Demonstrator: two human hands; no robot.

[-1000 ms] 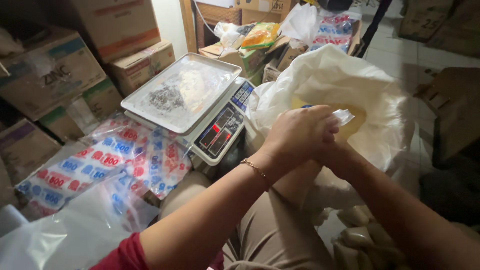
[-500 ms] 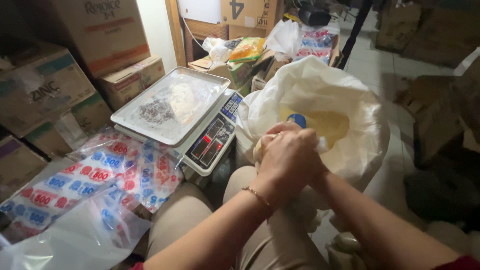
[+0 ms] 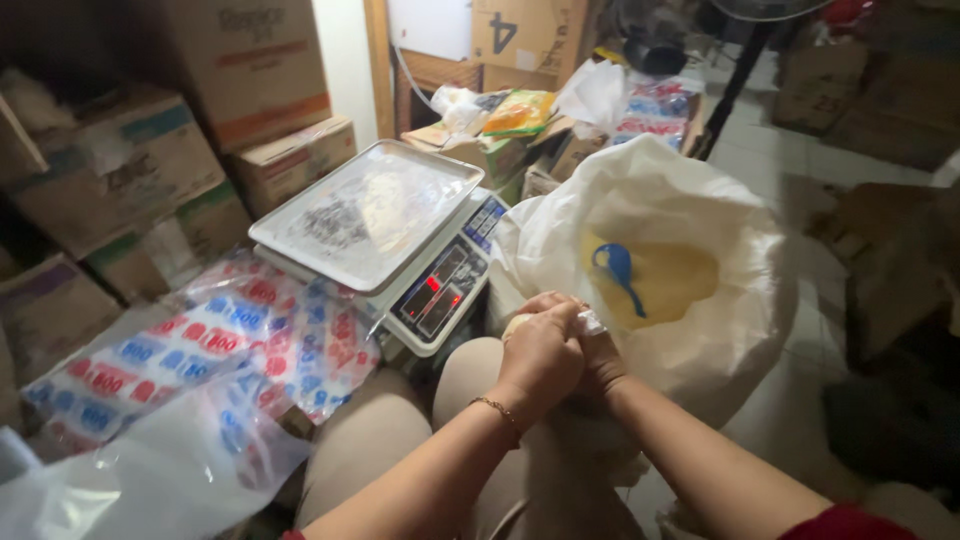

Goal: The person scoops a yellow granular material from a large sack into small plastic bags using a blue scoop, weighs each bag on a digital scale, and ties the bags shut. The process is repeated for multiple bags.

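Both hands meet at the centre of the view, just below the mouth of the large white sack (image 3: 690, 250). The left hand (image 3: 545, 352) lies over the right hand (image 3: 600, 358); the fingers of both are curled tight around a small clear bag (image 3: 585, 322) with pale contents, of which only a corner shows. A thin bracelet (image 3: 497, 410) circles the left wrist.

The sack stands at 2 o'clock from the hands, open at the top. It holds yellow powder, and one blue scoop (image 3: 618, 272) lies on that powder.

One digital scale (image 3: 440, 285) sits at 10 o'clock, just beside the sack. Its metal tray (image 3: 365, 212) is rectangular and covered by clear film. The front panel carries a dark display with red lit digits and a keypad with blue keys.

A stack of flat plastic bags (image 3: 200, 345) printed with red and blue ovals lies at 9 o'clock, below the scale. One plain clear bag (image 3: 150, 470) lies at 8 o'clock.

At least five brown cardboard boxes (image 3: 250, 70) are stacked from 9 to 11 o'clock, several with coloured bands. One box with a large dark numeral stands at 12 o'clock, above one yellow packet (image 3: 520, 112) and loose white bags. More printed bags (image 3: 655, 105) lie at 1 o'clock.
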